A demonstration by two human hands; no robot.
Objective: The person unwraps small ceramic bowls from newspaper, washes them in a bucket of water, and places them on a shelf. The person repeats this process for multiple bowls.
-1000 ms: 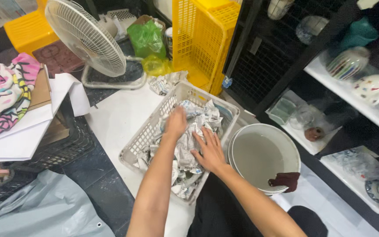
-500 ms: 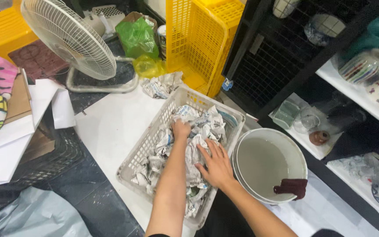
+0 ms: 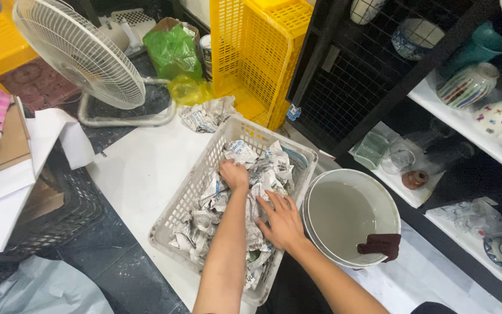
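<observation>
A white plastic basket (image 3: 203, 166) sits on a white sheet on the floor, filled with crumpled newspaper wads (image 3: 268, 163). My left hand (image 3: 233, 174) is curled down into the paper near the basket's middle, fingers closed around a wad. My right hand (image 3: 283, 218) lies flat, fingers spread, on the newspaper at the basket's near right side. Whatever lies under the paper is hidden.
A white bucket (image 3: 390, 203) of cloudy water with a dark red cloth (image 3: 382, 244) on its rim stands right of the basket. A floor fan (image 3: 79, 52), yellow crates (image 3: 257, 46), green bags (image 3: 172, 49) lie behind. Black shelves (image 3: 483, 93) with ceramics stand at right.
My view has shifted and drawn closer. My left hand has pushed deeper into the newspaper; the right hand has slid a little toward the near edge.
</observation>
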